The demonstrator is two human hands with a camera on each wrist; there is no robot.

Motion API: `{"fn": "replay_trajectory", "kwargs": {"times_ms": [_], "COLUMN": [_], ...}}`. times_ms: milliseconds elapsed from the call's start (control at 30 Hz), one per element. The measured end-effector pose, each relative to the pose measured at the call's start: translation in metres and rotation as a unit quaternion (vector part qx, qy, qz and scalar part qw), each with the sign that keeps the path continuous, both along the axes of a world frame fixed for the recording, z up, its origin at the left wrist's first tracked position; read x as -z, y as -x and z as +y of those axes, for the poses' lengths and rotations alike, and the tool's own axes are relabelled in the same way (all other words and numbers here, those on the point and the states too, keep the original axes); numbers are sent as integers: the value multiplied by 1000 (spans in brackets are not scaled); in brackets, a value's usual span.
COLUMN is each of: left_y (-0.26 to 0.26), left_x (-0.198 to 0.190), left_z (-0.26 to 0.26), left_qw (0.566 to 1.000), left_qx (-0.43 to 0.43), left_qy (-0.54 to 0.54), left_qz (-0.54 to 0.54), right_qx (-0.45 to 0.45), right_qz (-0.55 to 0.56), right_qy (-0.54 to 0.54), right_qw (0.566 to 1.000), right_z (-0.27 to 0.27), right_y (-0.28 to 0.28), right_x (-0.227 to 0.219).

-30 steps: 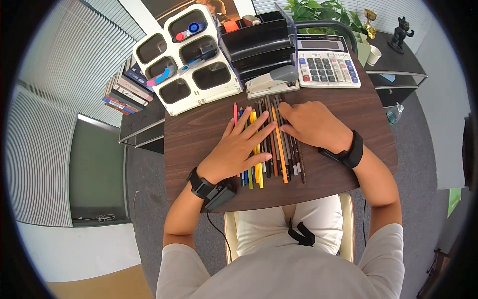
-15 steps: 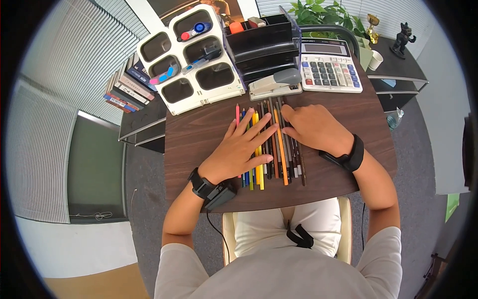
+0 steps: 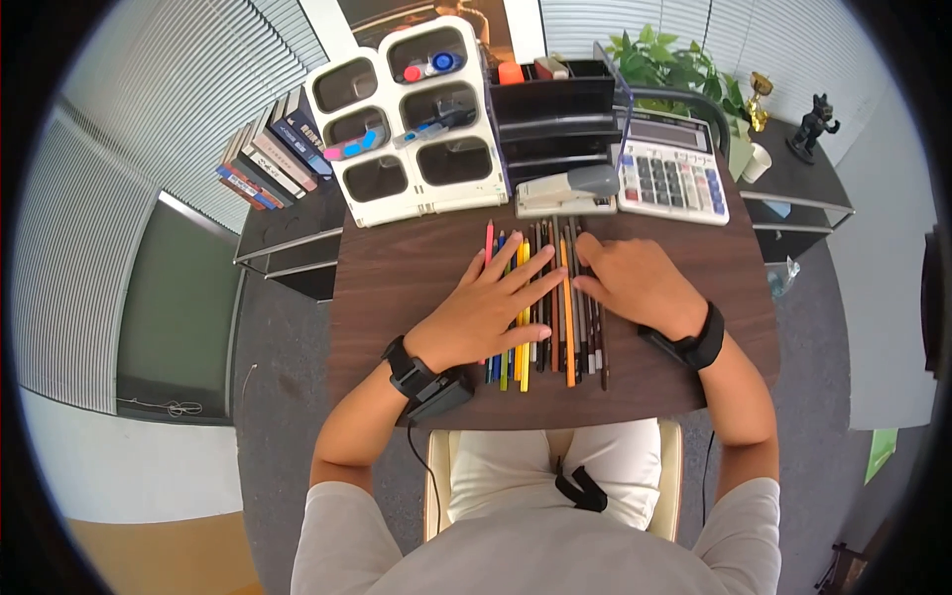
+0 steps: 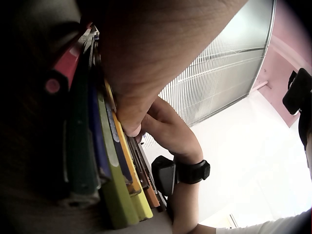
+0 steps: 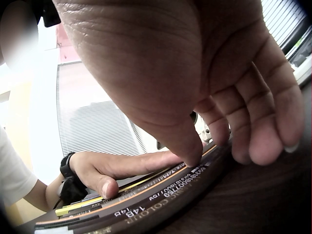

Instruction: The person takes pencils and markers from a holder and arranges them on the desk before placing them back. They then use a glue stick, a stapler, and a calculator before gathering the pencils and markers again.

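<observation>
A row of coloured pencils (image 3: 524, 372) lies side by side on the dark wooden table, points away from the person. My left hand (image 3: 481, 322) rests over them with fingers spread and straight, partly covering the pink, blue, green and yellow ones. At the row's right side is my right hand (image 3: 645, 283), its thumb touching the dark pencils (image 5: 146, 210) in the right wrist view, the other fingers loosely bent along the table. An orange pencil (image 3: 569, 347) runs between the two hands. The left wrist view shows blunt pencil ends (image 4: 119, 204) below the left hand.
Behind the pencils stand a stapler (image 3: 565, 195), a calculator (image 3: 674, 183), a white-framed organizer (image 3: 426, 205) with pens and a black tiered tray (image 3: 555, 104). Books (image 3: 273, 159) are on a side shelf at left. A plant (image 3: 659, 64) and white cup (image 3: 757, 163) are at back right.
The head view has shifted, so the table items sit lower and further right in the picture. Both hands keep nearly the same places on the pencils.
</observation>
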State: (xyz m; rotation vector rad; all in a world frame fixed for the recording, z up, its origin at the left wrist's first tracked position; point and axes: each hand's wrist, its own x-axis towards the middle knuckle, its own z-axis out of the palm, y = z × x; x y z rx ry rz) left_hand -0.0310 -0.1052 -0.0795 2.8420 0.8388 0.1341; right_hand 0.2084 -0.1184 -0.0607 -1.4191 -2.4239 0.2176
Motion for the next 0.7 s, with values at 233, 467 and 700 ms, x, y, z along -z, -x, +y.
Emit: {"fn": "replay_trajectory", "kwargs": {"times_ms": [233, 467, 700], "left_y": [-2, 0, 0], "left_x": [-4, 1, 3], "left_z": [1, 3, 3], "left_qw": [1000, 1000, 1000], "left_qx": [1, 6, 4], "left_qy": [-1, -17, -24], "left_qz": [-2, -12, -10], "right_qx": [4, 3, 10], "right_qz": [-22, -2, -17], "right_qy": [7, 18, 24], "right_qw": [1000, 1000, 1000], "right_z": [-1, 2, 1], "right_y": [1, -1, 0], "right_x": [-4, 1, 0]}}
